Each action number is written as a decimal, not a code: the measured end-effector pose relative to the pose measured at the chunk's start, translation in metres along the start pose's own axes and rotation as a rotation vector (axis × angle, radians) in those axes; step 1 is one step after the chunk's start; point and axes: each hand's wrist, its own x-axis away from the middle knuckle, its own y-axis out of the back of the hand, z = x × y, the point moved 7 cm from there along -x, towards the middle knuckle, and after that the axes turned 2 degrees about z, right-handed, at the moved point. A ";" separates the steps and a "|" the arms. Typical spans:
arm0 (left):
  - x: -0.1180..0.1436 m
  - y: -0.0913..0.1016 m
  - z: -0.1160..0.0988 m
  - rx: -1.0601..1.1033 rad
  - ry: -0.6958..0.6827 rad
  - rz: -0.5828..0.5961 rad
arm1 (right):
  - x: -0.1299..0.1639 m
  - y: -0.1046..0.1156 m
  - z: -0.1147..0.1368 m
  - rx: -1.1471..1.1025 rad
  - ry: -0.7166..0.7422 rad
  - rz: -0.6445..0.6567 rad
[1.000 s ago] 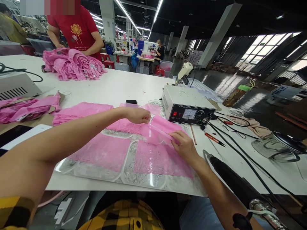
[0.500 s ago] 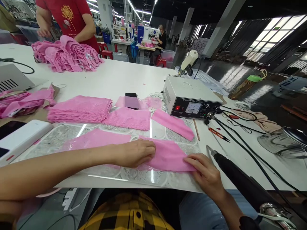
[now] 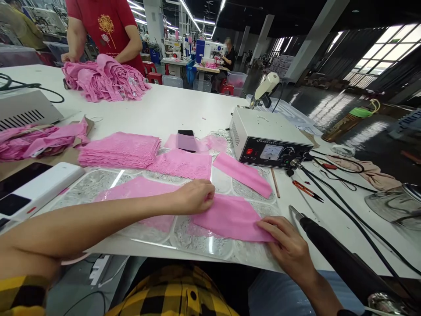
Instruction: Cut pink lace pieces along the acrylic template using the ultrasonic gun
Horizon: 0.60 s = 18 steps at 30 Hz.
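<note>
A pink fabric piece (image 3: 230,217) lies on the clear patterned mat (image 3: 194,239) in front of me. My left hand (image 3: 195,196) pinches its upper left corner, fingers curled. My right hand (image 3: 287,241) has the lower right end between thumb and fingers. Left of it, partly under my left forearm, is a thin pink panel (image 3: 138,189). Just beyond lie a pink lace-edged piece (image 3: 180,163), a stack of pink fabric pieces (image 3: 120,150) and a folded pink strip (image 3: 243,174). A pen-shaped black tool (image 3: 335,250) with a metal tip is right of my right hand.
A white control box (image 3: 272,136) with a meter and black cables stands at back right. Orange-handled snips (image 3: 307,191) and a glass jar (image 3: 393,206) lie right. A phone (image 3: 186,140) sits behind the fabric. Across the table, a person in red handles a pink garment pile (image 3: 105,79).
My left hand has moved slightly up, lifting the fabric's left corner away from the thin panel. The right hand keeps its hold. The view has shifted a little left.
</note>
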 end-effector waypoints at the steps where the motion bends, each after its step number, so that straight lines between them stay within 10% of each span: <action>1: 0.003 0.001 0.002 -0.003 0.022 -0.009 | 0.000 -0.001 0.000 0.002 0.001 0.006; 18: 0.016 0.004 0.033 -0.068 0.232 -0.155 | 0.000 -0.007 -0.001 0.030 -0.005 0.020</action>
